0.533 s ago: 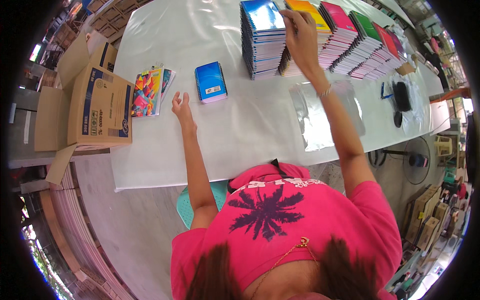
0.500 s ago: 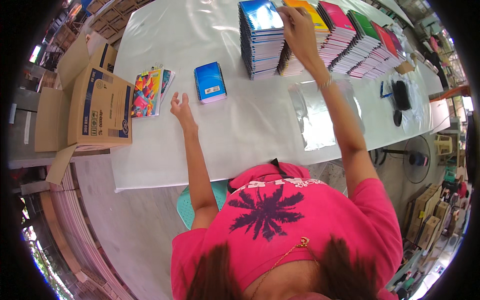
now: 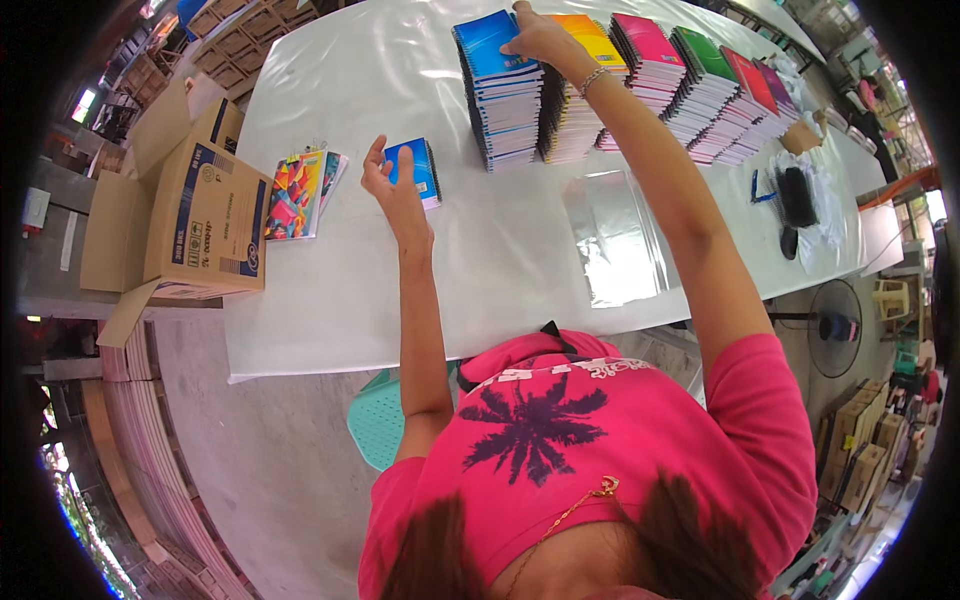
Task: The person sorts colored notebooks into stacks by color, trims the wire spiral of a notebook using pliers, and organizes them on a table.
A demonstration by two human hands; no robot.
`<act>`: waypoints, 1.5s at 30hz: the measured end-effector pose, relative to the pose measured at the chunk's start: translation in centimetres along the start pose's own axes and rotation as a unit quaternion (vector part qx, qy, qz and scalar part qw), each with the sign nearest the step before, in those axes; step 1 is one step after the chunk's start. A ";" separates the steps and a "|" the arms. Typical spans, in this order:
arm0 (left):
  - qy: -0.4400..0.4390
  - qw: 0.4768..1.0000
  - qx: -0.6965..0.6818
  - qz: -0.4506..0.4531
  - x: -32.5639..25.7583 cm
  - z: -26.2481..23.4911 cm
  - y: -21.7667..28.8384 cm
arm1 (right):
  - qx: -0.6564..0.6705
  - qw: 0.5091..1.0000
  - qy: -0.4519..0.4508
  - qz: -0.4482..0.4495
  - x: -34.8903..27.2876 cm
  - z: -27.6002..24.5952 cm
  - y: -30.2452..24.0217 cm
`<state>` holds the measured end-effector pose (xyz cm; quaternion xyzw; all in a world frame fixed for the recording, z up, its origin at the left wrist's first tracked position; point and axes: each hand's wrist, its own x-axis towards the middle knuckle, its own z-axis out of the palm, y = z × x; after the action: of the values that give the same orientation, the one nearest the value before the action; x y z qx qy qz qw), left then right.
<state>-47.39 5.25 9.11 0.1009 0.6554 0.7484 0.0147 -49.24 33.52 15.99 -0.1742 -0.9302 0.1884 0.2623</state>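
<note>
The blue notebook stack [image 3: 503, 115] stands on the desk [image 3: 325, 310], beside the yellow stack [image 3: 573, 125]. The right hand [image 3: 548, 42] is at its blue top, fingers apart; the left hand [image 3: 396, 192], fingers parted, partly covers a single blue notebook [image 3: 421, 168].

The left hand [image 3: 397, 190] hides part of the lone notebook [image 3: 422, 165]. At the top, the right hand [image 3: 545, 38] covers a corner of the blue stack [image 3: 500, 110], its grip unclear. The left arm [image 3: 425, 330] partly hides the stool [image 3: 374, 425]; the lower edge crops the shirt [image 3: 660, 430].
</note>
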 end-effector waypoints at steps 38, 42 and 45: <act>-0.135 0.935 -0.259 -0.199 -9.8 11.0 5.4 | 0.486 0.852 -0.165 0.103 -6.5 -12.0 4.6; -0.152 0.914 -0.320 -0.198 -10.5 13.5 5.7 | 0.415 0.880 -0.230 0.010 -12.6 -11.5 4.8; -0.184 0.937 -0.234 -0.185 -10.6 14.1 3.5 | 0.163 0.974 -0.147 -0.051 -12.4 -10.3 6.1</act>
<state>-34.23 16.88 12.87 0.1071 0.4551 0.8329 0.2962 -32.22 36.21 16.19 -0.0518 -0.9231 0.3472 0.1572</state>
